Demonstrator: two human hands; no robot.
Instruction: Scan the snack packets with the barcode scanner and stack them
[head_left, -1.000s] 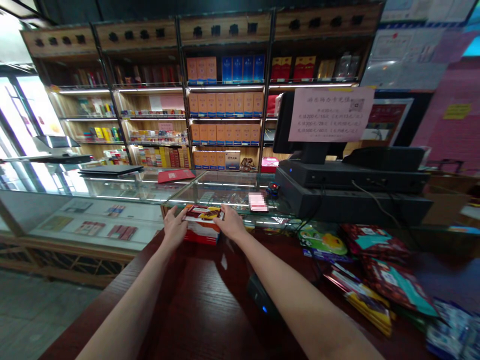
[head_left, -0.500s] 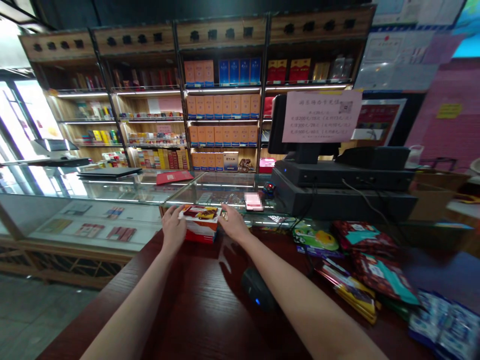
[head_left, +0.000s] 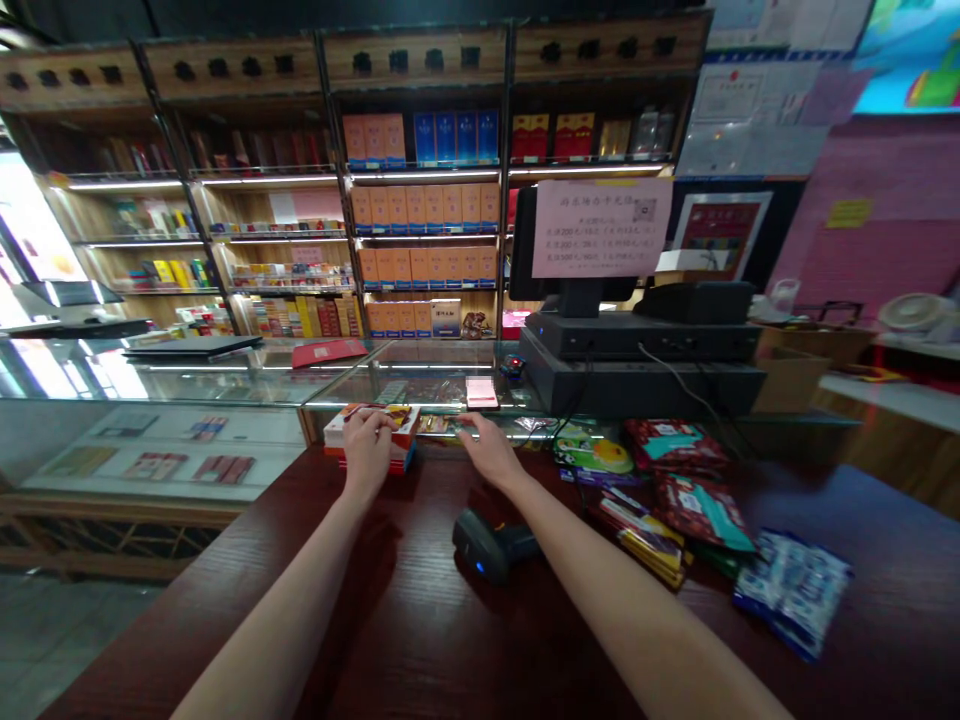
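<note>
A white, orange and red snack carton (head_left: 406,434) with a brown and yellow printed top stands on the dark wooden counter, against the glass case. My left hand (head_left: 367,447) lies over its top and front, fingers bent and slightly apart; its thumb is mostly hidden. To the right, my right hand (head_left: 489,450) hovers over the counter edge, fingers loosely extended and holding nothing, apart from the carton. Below my right forearm a black barcode scanner (head_left: 484,545) with a blue light lies on the counter.
Snack packets lie on the right: a green packet (head_left: 596,452), brown-red bags (head_left: 705,510), yellow sticks (head_left: 652,545) and blue-white packets (head_left: 795,590). Behind them stands a black cash register (head_left: 637,370) with a pink notice (head_left: 600,230). The glass display case (head_left: 427,355) runs along the back.
My right hand has let go of the carton's right side and moved away from it. My left hand has shifted from its left side onto its top. The view has turned right.
</note>
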